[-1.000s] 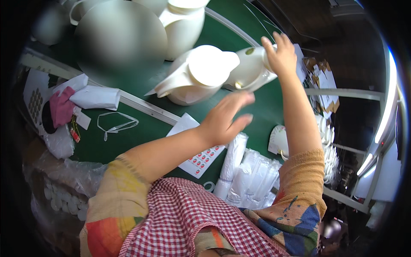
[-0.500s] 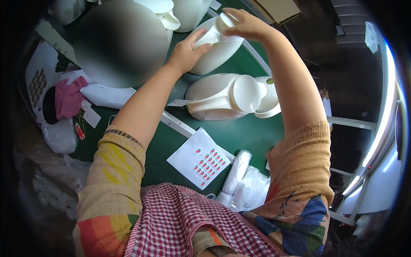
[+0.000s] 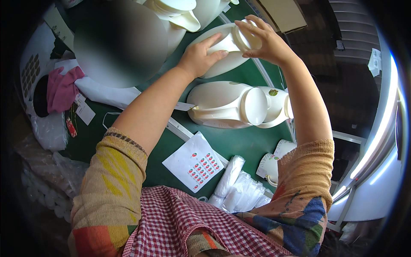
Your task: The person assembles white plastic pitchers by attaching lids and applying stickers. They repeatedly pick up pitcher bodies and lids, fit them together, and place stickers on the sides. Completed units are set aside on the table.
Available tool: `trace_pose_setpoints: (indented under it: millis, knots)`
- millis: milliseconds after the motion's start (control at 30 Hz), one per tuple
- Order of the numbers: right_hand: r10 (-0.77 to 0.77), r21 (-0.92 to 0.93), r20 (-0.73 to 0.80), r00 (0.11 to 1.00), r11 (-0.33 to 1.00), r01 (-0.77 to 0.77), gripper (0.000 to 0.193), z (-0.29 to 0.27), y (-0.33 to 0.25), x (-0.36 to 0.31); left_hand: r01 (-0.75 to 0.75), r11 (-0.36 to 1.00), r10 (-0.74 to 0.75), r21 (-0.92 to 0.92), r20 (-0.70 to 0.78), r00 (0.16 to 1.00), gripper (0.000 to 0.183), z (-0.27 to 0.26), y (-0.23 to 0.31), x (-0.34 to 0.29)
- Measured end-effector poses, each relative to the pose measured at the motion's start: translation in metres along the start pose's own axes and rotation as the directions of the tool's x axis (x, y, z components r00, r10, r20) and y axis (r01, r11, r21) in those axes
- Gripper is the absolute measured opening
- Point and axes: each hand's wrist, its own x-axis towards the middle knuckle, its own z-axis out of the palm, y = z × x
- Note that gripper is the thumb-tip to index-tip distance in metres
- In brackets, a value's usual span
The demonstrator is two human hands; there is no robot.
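Observation:
A white plastic jug lies tilted on the green table at the far middle. My left hand grips its body, thumb and fingers spread around the side. The fingers of my right hand are curled round its round white cap, which they partly hide. Nearer to me, a second white jug lies on its side, its handle and round cap facing right and a white tag at its left end. Beyond its cap is another white jug bearing a small green sticker, partly hidden by my right forearm.
A sheet of red-and-green stickers lies before me, next to rolled clear plastic bags. More white jugs stand at the back, near a cardboard box. Pink cloth lies at the left. A metal strip crosses the table.
My hands and the held jug sit slightly lower and further right in the picture; the whole view has shifted somewhat. Printed white pieces now show beside my right sleeve.

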Motion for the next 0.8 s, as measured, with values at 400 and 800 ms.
trace_pose_setpoints:
  millis: [400, 800]
  knots:
    - [-0.044, 0.066, -0.023, 0.999, 0.997, 0.045, 0.085, 0.008, 0.007, -0.009, -0.045, 0.999, 0.047, 0.031, -0.053, 0.998, 0.065, 0.006, -0.002, -0.003]
    - [-0.032, 0.073, -0.092, 0.995, 0.997, 0.038, 0.083, 0.008, 0.009, -0.008, -0.026, 0.998, 0.028, 0.050, -0.030, 0.999, 0.065, 0.009, 0.000, -0.003]
